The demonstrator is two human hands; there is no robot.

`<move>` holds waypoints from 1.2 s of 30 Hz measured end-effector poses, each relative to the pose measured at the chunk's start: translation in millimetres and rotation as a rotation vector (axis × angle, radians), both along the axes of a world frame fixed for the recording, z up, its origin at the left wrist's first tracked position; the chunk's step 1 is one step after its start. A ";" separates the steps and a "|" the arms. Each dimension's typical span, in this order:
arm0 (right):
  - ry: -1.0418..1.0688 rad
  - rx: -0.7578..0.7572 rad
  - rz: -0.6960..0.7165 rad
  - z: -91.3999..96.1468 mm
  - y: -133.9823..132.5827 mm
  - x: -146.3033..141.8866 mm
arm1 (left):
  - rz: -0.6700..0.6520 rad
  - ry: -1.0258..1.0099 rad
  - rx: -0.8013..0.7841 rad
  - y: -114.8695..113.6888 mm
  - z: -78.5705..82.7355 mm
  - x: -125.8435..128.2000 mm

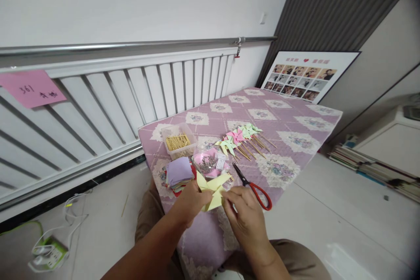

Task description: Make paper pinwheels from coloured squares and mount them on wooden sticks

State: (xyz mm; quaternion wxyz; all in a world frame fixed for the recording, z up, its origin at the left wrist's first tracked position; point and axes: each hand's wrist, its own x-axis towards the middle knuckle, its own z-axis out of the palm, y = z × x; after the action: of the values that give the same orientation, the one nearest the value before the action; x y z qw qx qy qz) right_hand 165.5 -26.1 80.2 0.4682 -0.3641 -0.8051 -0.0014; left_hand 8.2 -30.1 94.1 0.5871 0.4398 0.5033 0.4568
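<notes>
Both hands pinch a yellow paper pinwheel point(214, 186) just above the near edge of a table covered by a purple quilted cloth point(288, 116). My left hand point(190, 202) grips the pinwheel's left side with closed fingers. My right hand point(244, 216) holds its right lower side, fingers curled. Red-handled scissors point(254, 187) lie on the cloth right beside my right hand. A stack of coloured paper squares point(179, 172), purple on top, sits just beyond my left hand.
A clear box of wooden sticks point(178, 142), a small clear tub of pins point(206, 162) and several finished pinwheels on sticks point(241, 138) lie on the cloth. A framed photo collage point(303, 76) leans at the far end. Radiator point(131, 96) left, books point(367, 166) and cables point(52, 251) on the floor.
</notes>
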 end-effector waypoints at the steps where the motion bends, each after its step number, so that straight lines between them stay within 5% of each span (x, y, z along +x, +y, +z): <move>1: -0.024 0.013 0.000 1.0 0.1 0.0 | 0.000 0.001 0.001 -0.2 0.1 -0.3; 19: -0.290 0.129 0.064 12.3 4.0 4.1 | 0.022 0.007 -0.018 -3.2 3.8 -7.7; 36: -0.233 0.153 0.147 15.3 5.4 3.1 | 0.025 -0.031 -0.023 -3.4 2.5 -5.7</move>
State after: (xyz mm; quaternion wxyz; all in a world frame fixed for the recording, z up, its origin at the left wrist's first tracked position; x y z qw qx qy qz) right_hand 168.6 -20.8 95.5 0.3968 -0.2650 -0.8760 -0.0706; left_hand 2.5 -33.5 96.7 0.5943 0.4195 0.5048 0.4648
